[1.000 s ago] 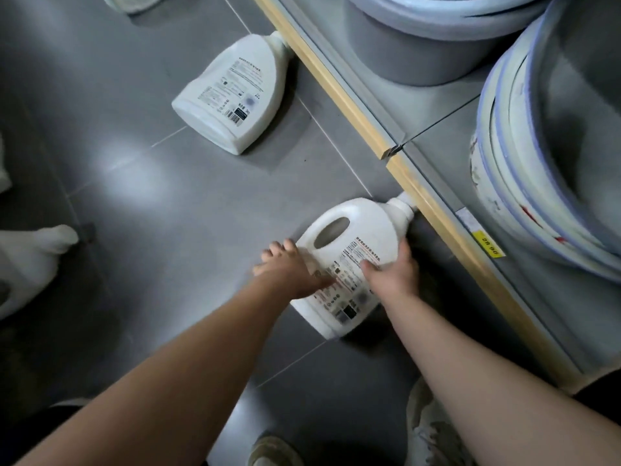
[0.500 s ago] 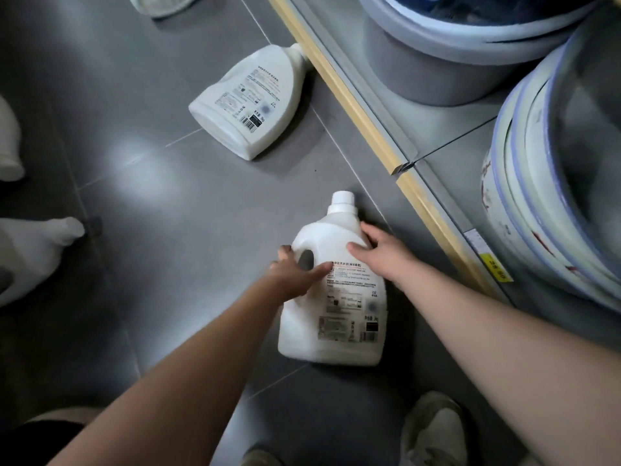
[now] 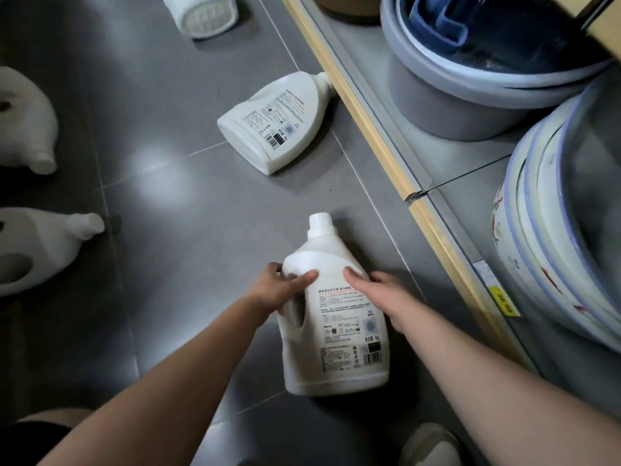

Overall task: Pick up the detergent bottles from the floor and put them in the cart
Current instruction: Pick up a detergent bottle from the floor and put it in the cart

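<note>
A grey tiled floor [image 3: 168, 196] filled the view, running alongside a low shelf [image 3: 447, 163] with a pale wooden lip, where a grey bucket [image 3: 437, 95] and a stack of basins [image 3: 537, 264] stood. The cart was out of view. White detergent bottles lay scattered on their sides: two cut off at the left edge [image 3: 30, 250], one far off at the top [image 3: 201, 15], and a second bottle [image 3: 279, 122] with its cap against the shelf lip. The nearest bottle [image 3: 336, 324] lay between the person's forearms, label up and cap pointing away, its base apparently near or on the floor; whether it had lifted clear could not be told. It looked heavy and broad, which probably explained the two-handed hold at its shoulders. The left grip [image 3: 279, 294] was closed round the handle side, thumb laid across the front face. The right grip [image 3: 386, 297] wrapped the opposite flank, thumb on the front and fingers tucked behind. Neither was slack; both held the nearest bottle, apparently ready to raise it. A yellow price tag [image 3: 504, 301] clung to the shelf lip
</note>
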{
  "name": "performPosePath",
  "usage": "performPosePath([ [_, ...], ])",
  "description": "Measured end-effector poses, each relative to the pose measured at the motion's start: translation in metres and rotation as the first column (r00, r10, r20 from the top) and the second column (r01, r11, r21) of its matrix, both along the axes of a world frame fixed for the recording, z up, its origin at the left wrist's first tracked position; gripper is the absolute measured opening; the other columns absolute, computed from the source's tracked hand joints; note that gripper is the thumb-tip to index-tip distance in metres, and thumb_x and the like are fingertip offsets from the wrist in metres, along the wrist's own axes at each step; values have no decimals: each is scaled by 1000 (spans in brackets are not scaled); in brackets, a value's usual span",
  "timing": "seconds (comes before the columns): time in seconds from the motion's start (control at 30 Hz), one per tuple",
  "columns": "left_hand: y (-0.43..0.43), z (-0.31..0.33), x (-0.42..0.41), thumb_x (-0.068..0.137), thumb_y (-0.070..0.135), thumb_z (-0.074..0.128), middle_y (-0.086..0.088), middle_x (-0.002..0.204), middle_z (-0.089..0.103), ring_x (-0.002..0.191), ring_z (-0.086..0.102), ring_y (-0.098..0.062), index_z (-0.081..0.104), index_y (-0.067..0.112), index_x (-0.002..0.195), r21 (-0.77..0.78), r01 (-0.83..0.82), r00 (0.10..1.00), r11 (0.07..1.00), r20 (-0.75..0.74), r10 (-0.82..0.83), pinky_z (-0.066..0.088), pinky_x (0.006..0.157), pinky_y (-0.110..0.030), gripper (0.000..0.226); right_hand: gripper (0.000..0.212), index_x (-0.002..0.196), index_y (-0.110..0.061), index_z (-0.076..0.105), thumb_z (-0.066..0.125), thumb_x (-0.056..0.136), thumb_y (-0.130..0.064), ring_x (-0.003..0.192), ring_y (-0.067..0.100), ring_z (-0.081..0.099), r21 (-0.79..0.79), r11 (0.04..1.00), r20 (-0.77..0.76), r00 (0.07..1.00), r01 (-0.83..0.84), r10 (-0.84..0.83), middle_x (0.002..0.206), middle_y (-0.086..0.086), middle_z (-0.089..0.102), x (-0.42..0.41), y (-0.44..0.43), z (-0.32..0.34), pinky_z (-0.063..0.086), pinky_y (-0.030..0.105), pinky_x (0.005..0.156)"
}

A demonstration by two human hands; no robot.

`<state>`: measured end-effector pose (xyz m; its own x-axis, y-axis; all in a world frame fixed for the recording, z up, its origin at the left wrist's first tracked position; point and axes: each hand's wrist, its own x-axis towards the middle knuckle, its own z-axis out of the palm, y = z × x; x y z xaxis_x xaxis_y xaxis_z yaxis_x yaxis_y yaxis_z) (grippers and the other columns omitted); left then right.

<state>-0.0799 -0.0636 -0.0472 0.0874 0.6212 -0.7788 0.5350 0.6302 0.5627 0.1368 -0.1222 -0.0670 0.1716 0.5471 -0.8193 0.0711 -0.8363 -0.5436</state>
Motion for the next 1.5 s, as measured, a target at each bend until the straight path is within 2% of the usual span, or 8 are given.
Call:
performPosePath([
  [0.13, 12, 28, -8, 82, 47, 83, 7, 107, 64, 95, 63, -6, 53, 19, 124, 178, -27, 1000, 984, 18, 24, 49, 76, -23, 60, 59, 114, -18, 69, 86, 75, -58, 93, 18, 76, 135, 990, -11, 999, 41, -39, 103, 0, 78, -7, 17, 22, 61, 38, 89],
  [0.3, 32, 57, -19, 77, 39, 89, 11, 118, 66, 105, 63, 2, 49, 25, 132, 378, -65, 993, 924, 113, 24, 52, 83, -15, 69, 79, 129, -24, 64, 94, 61, -53, 101, 13, 74, 306, 947, -79, 994, 98, -77, 119, -5, 75, -9, 41, 48, 60, 35, 89],
  [0.5, 33, 64, -48, 57, 47, 96, 8, 129, 60, 122, 59, -9, 45, 23, 131, 558, 123, 979, 820, 68, -193, 49, 106, -30, 92, 115, 148, -33, 51, 99, 45, -50, 129, 13, 56, 369, 888, 144, 960, -276, 238, 143, -11, 57, 6, 41, 66, 44, 39, 114],
  [0.73, 18, 67, -57, 51, 65, 93, 20, 132, 57, 127, 57, -13, 46, 29, 134, 573, 238, 958, 784, -7, -286, 47, 112, -39, 102, 111, 151, -28, 41, 102, 58, -30, 133, 13, 46, 358, 779, 395, 840, -514, 372, 149, -4, 47, -14, 27, 73, 35, 22, 105],
  [0.97, 19, 111, -51, 49, 36, 103, 12, 126, 63, 120, 59, -13, 52, 26, 129, 566, 228, 972, 792, -80, -223, 51, 104, -37, 95, 104, 143, -29, 47, 102, 55, -26, 121, 12, 49, 380, 789, 360, 863, -482, 354, 136, -9, 54, -18, 40, 106, 37, 27, 96],
  [1.1, 6, 199, -63, 45, 48, 99, 13, 127, 61, 120, 59, -10, 53, 28, 128, 599, 176, 981, 782, -44, -188, 49, 100, -25, 98, 103, 141, -33, 48, 102, 55, -29, 122, 8, 48, 423, 761, 369, 860, -492, 352, 136, -13, 52, -28, 35, 187, 37, 27, 97],
  [1.37, -21, 469, -93, 45, 60, 94, 16, 129, 63, 123, 62, -9, 52, 42, 126, 659, 47, 993, 751, 49, -105, 51, 105, -35, 94, 97, 132, -36, 54, 103, 48, -38, 117, 5, 56, 505, 644, 440, 813, -576, 382, 128, -16, 60, -48, 27, 462, 44, 24, 96],
  [1.5, -27, 635, -106, 47, 51, 100, 17, 128, 64, 121, 62, -9, 55, 39, 128, 714, 42, 992, 699, 56, -116, 50, 105, -26, 93, 100, 135, -31, 53, 105, 49, -30, 114, -7, 48, 592, 580, 434, 828, -559, 356, 126, -18, 57, -57, 20, 622, 32, -4, 90],
])
